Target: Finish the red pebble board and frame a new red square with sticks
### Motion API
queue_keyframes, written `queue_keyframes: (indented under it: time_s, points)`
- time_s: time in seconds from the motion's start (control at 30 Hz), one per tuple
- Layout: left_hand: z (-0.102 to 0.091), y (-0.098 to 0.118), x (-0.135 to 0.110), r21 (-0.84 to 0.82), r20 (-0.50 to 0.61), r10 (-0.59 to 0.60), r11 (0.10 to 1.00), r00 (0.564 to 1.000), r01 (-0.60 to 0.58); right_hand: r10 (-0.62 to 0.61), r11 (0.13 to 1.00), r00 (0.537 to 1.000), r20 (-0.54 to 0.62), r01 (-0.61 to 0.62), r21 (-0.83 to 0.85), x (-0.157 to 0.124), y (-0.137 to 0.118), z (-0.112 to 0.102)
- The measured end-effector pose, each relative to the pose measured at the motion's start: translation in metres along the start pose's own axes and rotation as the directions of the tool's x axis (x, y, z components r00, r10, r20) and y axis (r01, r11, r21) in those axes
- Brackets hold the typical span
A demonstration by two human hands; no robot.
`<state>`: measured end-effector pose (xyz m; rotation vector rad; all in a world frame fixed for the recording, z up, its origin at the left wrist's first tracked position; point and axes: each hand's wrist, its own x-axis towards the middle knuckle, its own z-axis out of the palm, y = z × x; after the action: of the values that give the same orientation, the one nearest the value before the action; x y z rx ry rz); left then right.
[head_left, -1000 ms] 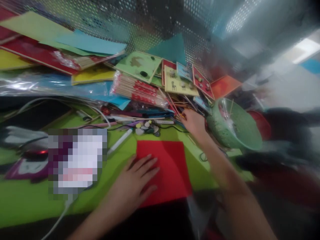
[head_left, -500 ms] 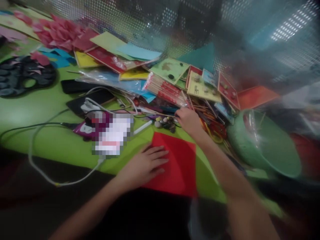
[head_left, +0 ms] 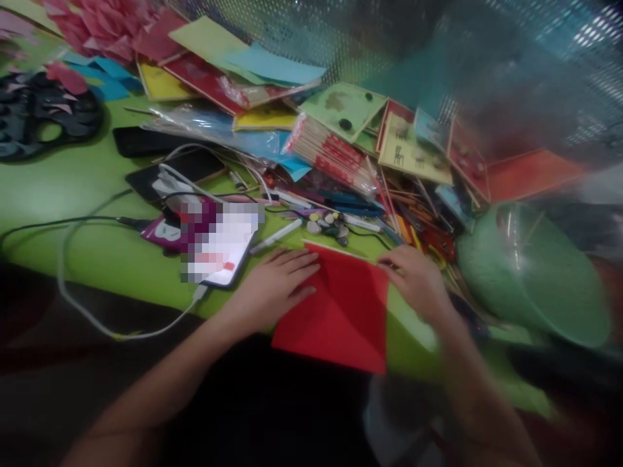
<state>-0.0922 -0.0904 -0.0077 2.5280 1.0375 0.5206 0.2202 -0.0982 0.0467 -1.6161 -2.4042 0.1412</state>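
Note:
A square sheet of red paper [head_left: 348, 318] lies at the near edge of the green table. My left hand [head_left: 277, 279] rests flat on the paper's left side, fingers stretched out. Along the paper's far edge runs a thin pale wooden stick [head_left: 335, 249]. Its right end is pinched between the fingertips of my right hand [head_left: 413, 275], at the paper's far right corner. Just beyond the paper is a small heap of pebbles [head_left: 328, 226]. A white pen [head_left: 276, 236] lies beyond my left hand.
A lit phone [head_left: 228, 250] with a white cable sits left of my hand. A green bowl [head_left: 530, 279] stands at the right. Behind are a packet of sticks [head_left: 331, 155], decorated cards [head_left: 413, 155] and a black palette [head_left: 73, 117] at far left.
My right hand has come back from the clutter beyond the paper, bringing a thin stick to the paper's far edge. My left hand stays on the paper. The view has shifted slightly.

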Motion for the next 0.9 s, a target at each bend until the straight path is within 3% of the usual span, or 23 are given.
queue_keyframes:
  time_s: [0.27,0.73,0.9]
  points:
    - [0.003,-0.002,0.002,-0.006,-0.001,-0.023,1.0,1.0,0.023,0.005,1.0,1.0,0.018,-0.005,-0.026,-0.014,0.009,0.022]
    - [0.001,0.003,0.007,0.13,0.078,-0.062,0.99,0.995,0.051,0.018,0.995,1.0,-0.001,-0.018,-0.098,-0.014,0.005,0.025]
    - [0.002,0.003,0.007,0.161,0.081,-0.084,0.985,0.993,0.07,0.091,0.996,0.996,0.007,-0.091,-0.025,-0.016,0.006,0.016]
